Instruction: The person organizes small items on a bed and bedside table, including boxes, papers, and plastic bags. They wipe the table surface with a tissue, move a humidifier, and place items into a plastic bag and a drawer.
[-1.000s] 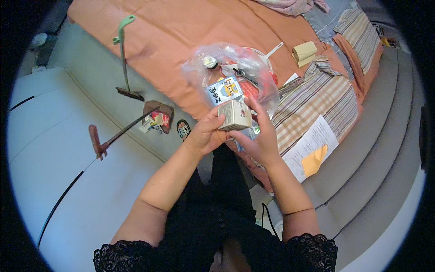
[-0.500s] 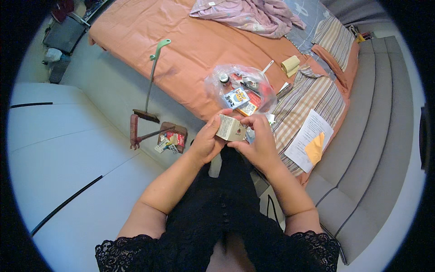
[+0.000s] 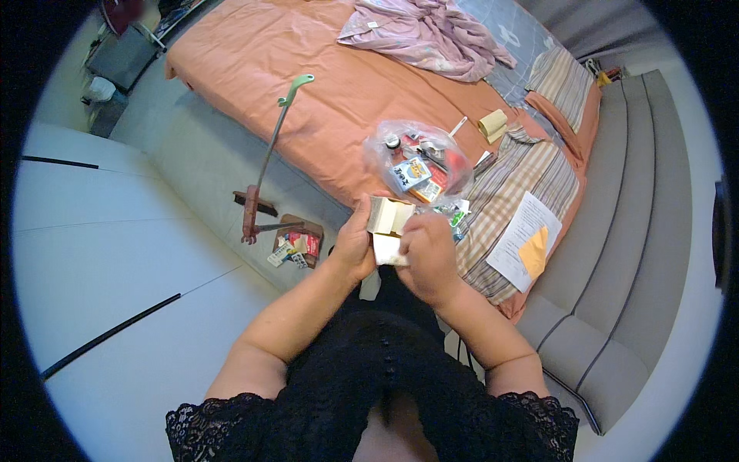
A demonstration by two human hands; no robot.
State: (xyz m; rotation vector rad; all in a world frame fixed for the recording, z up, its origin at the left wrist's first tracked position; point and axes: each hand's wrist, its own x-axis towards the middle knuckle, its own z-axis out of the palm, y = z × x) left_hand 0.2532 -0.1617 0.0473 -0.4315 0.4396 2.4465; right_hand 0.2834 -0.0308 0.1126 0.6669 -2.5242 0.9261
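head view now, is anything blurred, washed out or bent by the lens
Head view: the right hand looks slightly soft; head view: the white surface by the small carton is nearly washed out; head view: the grey padded headboard bends toward the rim, and black fills the picture's corners.

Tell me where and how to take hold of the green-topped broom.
The broom probably offers its best grip on the slim, straight pole just under the green hooked top. Come from the near left, away from the bed; lower down, the reddish dustpan handle overlaps the broom head in view.
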